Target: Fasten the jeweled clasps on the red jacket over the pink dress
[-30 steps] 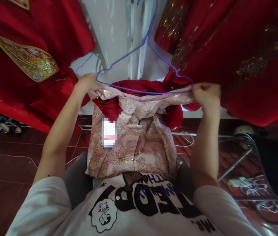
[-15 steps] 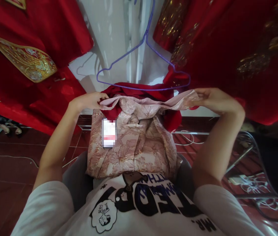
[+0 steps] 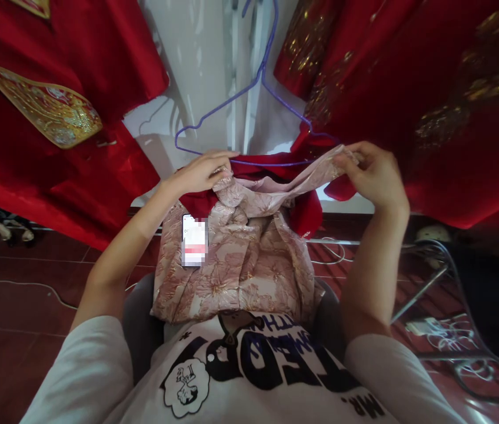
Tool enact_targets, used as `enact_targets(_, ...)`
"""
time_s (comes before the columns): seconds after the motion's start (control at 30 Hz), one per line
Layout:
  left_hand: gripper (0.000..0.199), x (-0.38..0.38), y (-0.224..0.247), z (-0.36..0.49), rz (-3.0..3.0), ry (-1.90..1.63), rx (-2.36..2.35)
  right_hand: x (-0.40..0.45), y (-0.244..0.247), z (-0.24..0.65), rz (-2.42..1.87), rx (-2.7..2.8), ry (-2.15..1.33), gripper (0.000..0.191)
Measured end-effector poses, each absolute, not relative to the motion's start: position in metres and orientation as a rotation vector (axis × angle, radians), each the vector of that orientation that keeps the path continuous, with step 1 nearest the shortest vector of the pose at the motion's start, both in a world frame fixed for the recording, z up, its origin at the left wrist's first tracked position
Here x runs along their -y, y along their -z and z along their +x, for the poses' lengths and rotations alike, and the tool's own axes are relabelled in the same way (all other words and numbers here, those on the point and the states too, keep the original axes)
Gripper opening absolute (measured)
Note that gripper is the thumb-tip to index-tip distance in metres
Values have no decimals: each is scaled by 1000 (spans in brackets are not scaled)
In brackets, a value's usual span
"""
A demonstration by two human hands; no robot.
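Observation:
A pink patterned garment [image 3: 227,271] with a raised, shiny floral weave lies across my lap. My left hand [image 3: 205,171] is closed on the left part of its upper band, close to the hanger's lower bar. At the right, my right hand [image 3: 371,171] pinches the far end of the same band and holds it raised. Between my hands the band sags, showing its pale lining. A purple hanger [image 3: 249,88] hangs just beyond the band. Red cloth [image 3: 271,162] lies behind and under the garment. A phone [image 3: 194,240] with a lit screen rests on the garment's left side.
Red garments with gold decoration hang at the left [image 3: 117,65] and right [image 3: 408,70]. A metal-framed chair [image 3: 456,277] stands at the right, with white cables [image 3: 452,338] on the tiled floor [image 3: 20,294] beneath it. Another cable runs across the floor at the left.
My left hand has moved right along the band and taken a new hold nearer the middle. My right hand has come slightly inward and up with the band's end.

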State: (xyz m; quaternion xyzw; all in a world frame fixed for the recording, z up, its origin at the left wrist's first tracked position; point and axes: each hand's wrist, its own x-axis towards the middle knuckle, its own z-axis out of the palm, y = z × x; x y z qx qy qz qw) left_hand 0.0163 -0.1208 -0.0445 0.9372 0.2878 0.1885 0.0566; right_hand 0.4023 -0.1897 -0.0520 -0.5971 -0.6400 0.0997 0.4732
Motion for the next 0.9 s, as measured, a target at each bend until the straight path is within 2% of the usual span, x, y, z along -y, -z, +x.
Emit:
enact_targets(0.13, 22, 116, 66, 23, 2886, -575, -913, 186, 58, 418, -1571, 1509, -134, 15)
enact_targets(0.33, 21, 119, 68, 17, 2875, -601, -1038, 193, 62, 440, -1722, 1383, -348, 12)
enact_targets(0.63, 22, 121, 66, 15, 2866, -562, -1040, 185, 65, 433, -1584, 1359, -300, 16)
enact_targets(0.9, 20, 121, 68, 13, 2878, -628, -997, 177, 69, 431, -1638, 1315, -225, 17)
